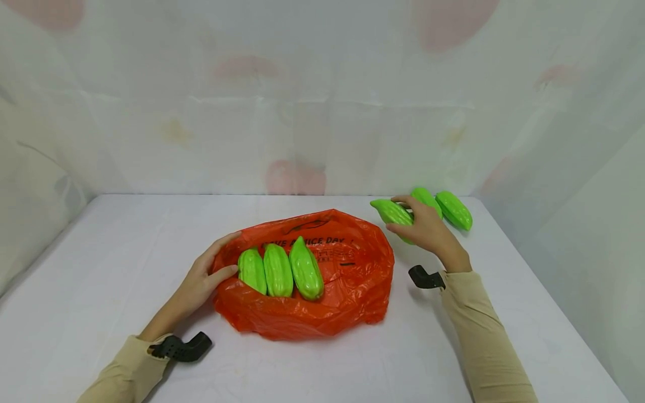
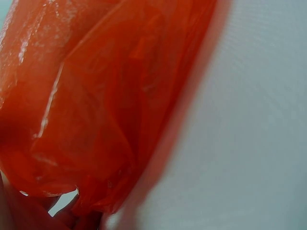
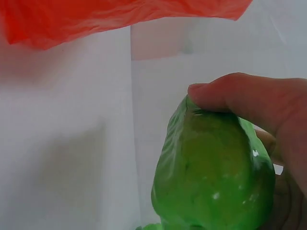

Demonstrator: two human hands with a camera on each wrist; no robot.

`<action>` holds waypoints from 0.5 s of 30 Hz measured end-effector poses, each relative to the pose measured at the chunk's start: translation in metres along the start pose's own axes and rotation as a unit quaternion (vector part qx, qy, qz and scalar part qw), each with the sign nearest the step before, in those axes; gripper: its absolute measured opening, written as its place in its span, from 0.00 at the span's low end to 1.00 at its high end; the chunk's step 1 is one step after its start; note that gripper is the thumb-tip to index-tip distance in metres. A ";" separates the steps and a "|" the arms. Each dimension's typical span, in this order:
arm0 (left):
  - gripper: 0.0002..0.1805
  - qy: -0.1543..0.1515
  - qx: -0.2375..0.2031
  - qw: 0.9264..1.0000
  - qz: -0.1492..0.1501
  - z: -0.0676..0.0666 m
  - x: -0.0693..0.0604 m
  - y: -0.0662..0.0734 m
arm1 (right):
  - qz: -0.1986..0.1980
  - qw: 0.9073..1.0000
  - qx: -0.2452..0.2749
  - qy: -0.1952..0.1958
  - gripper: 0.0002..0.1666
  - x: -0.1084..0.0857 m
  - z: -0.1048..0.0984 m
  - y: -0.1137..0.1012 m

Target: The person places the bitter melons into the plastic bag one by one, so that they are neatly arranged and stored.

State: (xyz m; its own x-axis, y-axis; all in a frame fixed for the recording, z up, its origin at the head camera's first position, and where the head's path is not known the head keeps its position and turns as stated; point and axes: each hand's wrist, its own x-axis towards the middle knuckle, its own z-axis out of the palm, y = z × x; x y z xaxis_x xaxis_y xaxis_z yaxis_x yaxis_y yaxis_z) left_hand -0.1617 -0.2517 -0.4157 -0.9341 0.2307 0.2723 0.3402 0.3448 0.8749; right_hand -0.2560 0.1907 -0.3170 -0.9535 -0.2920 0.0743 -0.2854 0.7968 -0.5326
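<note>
A red plastic bag [image 1: 297, 322] lies with its mouth open on the table. Three bright green ridged bitter melons [image 1: 278, 271] rest side by side in its left half. My left hand [image 1: 200, 279] grips the bag's left rim, thumb toward the melons; in the left wrist view, the red film [image 2: 96, 105] hides most of the fingers. To the right of the bag, my right hand [image 1: 428, 226] holds another bitter melon [image 1: 393, 212] between thumb and fingers, its pointed end facing left. The right wrist view shows this melon [image 3: 211, 167] close up, under the thumb.
Two more bitter melons [image 1: 454, 210] lie at the table's back right corner, just behind my right hand. The white table [image 1: 126, 240] meets a patterned cloth backdrop [image 1: 201, 140] at the back and sides. Both wrists carry black camera mounts [image 1: 425, 278].
</note>
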 end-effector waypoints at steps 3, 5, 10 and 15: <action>0.32 -0.001 -0.001 1.000 0.001 0.000 0.000 0.001 | -0.008 1.000 0.003 0.003 0.37 -0.001 -0.001 -0.004; 0.32 -0.001 -0.001 1.000 0.002 0.000 0.000 0.001 | -0.014 1.000 0.008 0.005 0.37 -0.002 -0.002 -0.007; 0.32 0.000 0.003 1.000 0.002 0.000 0.000 0.000 | -0.020 1.000 0.017 0.010 0.37 -0.004 -0.005 -0.014; 0.33 -0.001 0.003 1.000 0.002 0.000 0.000 0.001 | -0.023 1.000 0.016 0.014 0.37 -0.007 -0.007 -0.021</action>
State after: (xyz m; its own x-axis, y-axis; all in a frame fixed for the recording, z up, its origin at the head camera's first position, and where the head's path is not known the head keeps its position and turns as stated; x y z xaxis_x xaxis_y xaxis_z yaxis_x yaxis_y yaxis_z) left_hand -0.1618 -0.2515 -0.4150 -0.9322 0.2349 0.2754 0.3455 0.3499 0.8708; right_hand -0.2436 0.1798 -0.2999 -0.9418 -0.3133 0.1221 -0.3266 0.7655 -0.5543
